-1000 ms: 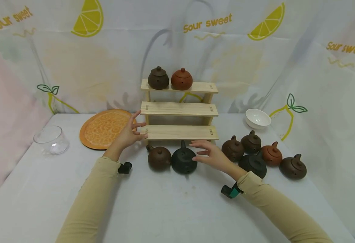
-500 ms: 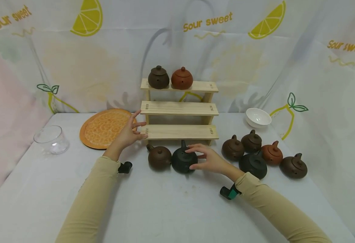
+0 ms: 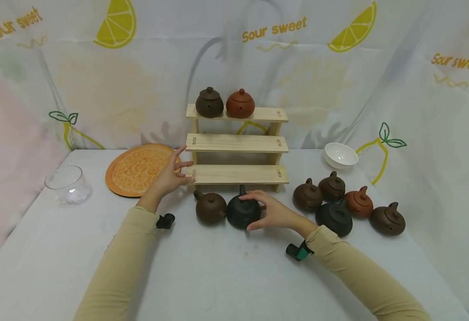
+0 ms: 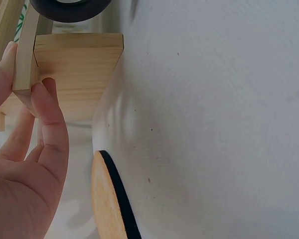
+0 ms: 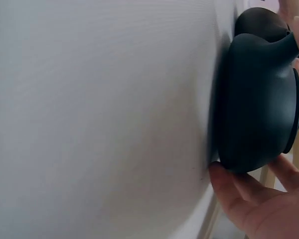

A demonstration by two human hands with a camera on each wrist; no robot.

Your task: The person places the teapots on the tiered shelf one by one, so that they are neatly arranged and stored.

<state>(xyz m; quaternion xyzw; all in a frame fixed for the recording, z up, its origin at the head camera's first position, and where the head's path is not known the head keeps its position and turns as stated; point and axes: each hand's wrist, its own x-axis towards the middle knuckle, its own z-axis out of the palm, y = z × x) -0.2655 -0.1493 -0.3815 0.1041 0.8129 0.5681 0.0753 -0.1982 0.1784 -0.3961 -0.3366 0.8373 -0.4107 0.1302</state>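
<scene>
My left hand [image 3: 169, 177] pinches the left end of the lowest board of a three-tier wooden shelf [image 3: 238, 174]; the left wrist view shows the thumb above the board [image 4: 27, 59] and a finger under it. My right hand [image 3: 276, 210] holds a black teapot [image 3: 240, 214] in front of the shelf, fingers and thumb around its body. In the right wrist view, fingertips [image 5: 220, 174] reach the base of the teapot [image 5: 259, 104], and the thumb is by its spout. A brown teapot [image 3: 211, 208] stands close on its left.
On the top board sit a dark brown teapot [image 3: 209, 103] and a red-brown teapot [image 3: 240, 104]. Several teapots [image 3: 333, 219] cluster at right, below a white bowl [image 3: 340, 156]. At left are an orange round mat [image 3: 138, 171] and a glass bowl [image 3: 67, 185].
My right hand has moved left from beside the black teapot and closed around it. The left hand has stayed at the shelf's edge.
</scene>
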